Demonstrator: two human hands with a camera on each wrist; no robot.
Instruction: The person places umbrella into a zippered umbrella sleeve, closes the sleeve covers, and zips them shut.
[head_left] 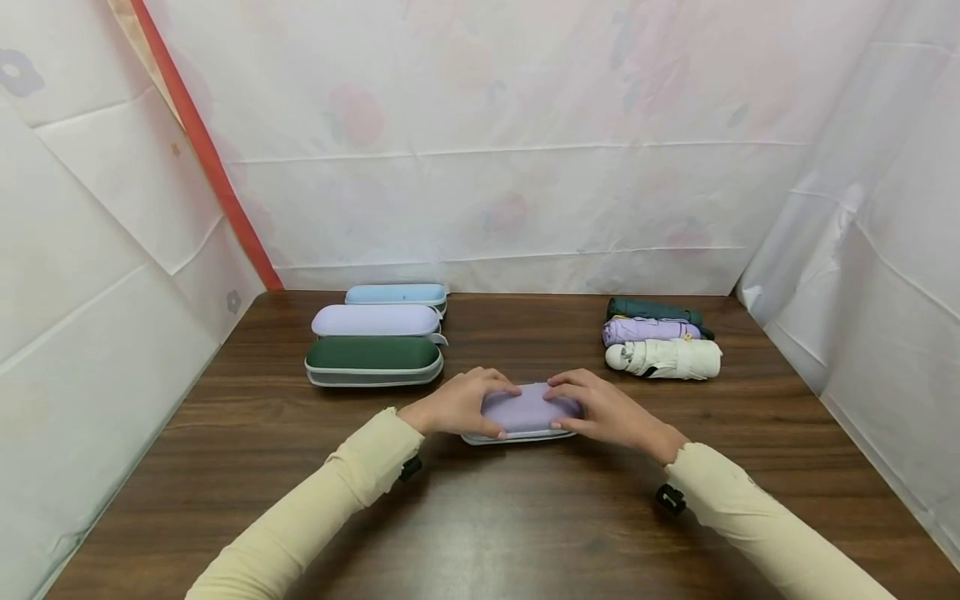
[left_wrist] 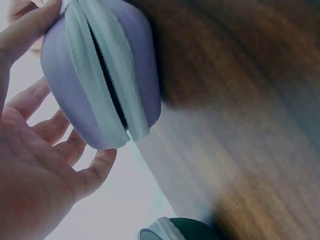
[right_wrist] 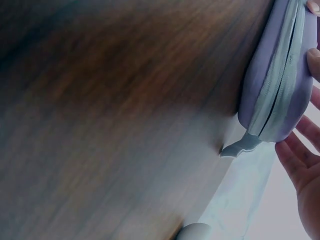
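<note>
A lilac zippered hard case [head_left: 529, 408] lies on the table in front of me, its long side toward me. My left hand [head_left: 467, 403] grips its left end, the thumb on the near side and the fingers over the top. At the other end my right hand [head_left: 617, 417] holds it in the same way, fingers bent over the lid. The left wrist view shows a narrow dark gap between the pale zipper bands [left_wrist: 107, 75]. A grey fabric tab [right_wrist: 242, 145] sticks out at the right end in the right wrist view.
On the left lie a dark green case [head_left: 375, 354], a pale lavender case [head_left: 375, 320] and a light blue case [head_left: 396, 293]. Three folded umbrellas lie at the right: white [head_left: 678, 359], purple [head_left: 651, 330] and dark green [head_left: 652, 310]. A white curtain [head_left: 487, 208] hangs behind the table.
</note>
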